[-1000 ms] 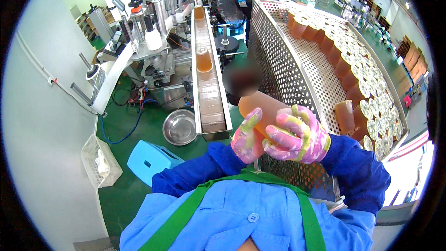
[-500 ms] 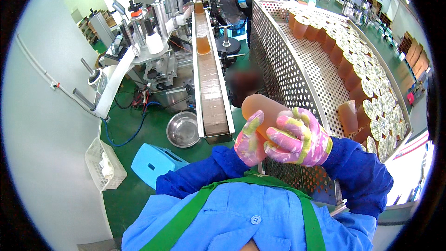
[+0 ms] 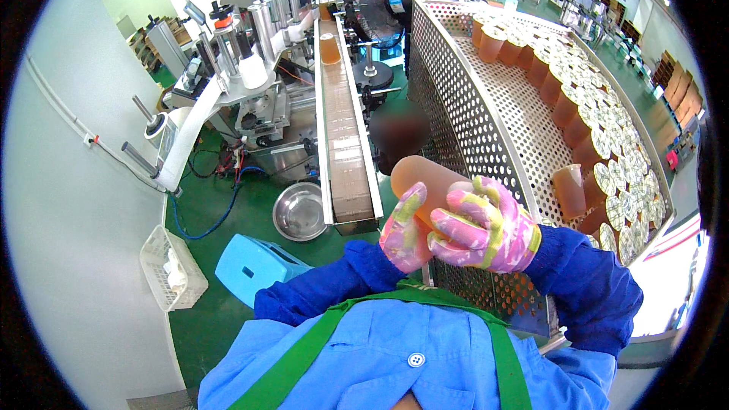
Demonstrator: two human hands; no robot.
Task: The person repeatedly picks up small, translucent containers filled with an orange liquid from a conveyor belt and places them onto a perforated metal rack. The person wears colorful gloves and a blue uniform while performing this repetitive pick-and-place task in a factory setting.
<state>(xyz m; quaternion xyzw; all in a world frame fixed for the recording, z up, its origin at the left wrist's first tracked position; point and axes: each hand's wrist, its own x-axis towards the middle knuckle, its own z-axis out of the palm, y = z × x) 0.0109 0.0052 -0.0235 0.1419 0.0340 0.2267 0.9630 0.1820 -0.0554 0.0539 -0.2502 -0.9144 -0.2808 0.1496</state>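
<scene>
A brown cup (image 3: 427, 181) lies tilted between my two gloved hands, its end pointing up and left. My left hand (image 3: 405, 229), in a pink floral glove, grips its lower left side. My right hand (image 3: 490, 228), gloved alike, has its fingers curled over the cup's right end, which they hide. Just to the right stands a perforated metal trough (image 3: 516, 110) with rows of sealed brown cups (image 3: 607, 137). One cup (image 3: 568, 191) leans apart at its near end. Ahead on the left, a conveyor belt (image 3: 346, 152) carries another brown cup (image 3: 329, 50).
Left of the belt is a machine with rollers and a white web (image 3: 199, 118). A black fan (image 3: 372, 4) stands beyond the belt. On the green floor are a steel bowl (image 3: 299, 212), a blue stool (image 3: 258, 267) and a white basket (image 3: 171, 267). Co-workers are at the back.
The cup on the belt has moved farther away from me. My hands and the held cup have shifted slightly left. A co-worker at the back has straightened up.
</scene>
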